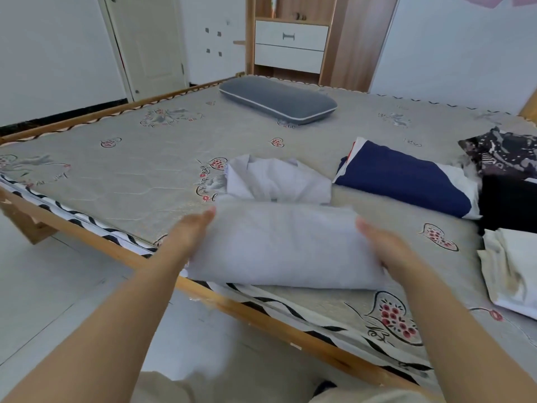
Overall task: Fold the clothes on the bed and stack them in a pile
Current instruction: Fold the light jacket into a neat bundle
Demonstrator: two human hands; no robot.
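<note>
A folded pale lilac garment (279, 245) lies near the front edge of the bed (122, 175). My left hand (189, 237) presses its left side with straight fingers. My right hand (380, 245) presses its right side the same way. Just behind it sits a second pale lilac garment (276, 178), loosely bunched. To the right lie a folded navy and white garment (406, 178), a dark patterned garment (505, 152), a black garment (508, 205) and a cream garment (511, 266).
A grey pillow (279, 100) rests at the far side of the mattress. The wooden bed frame (261, 312) runs along the front edge. A door (148, 45) and a wooden cabinet with white drawers (290, 45) stand beyond the bed.
</note>
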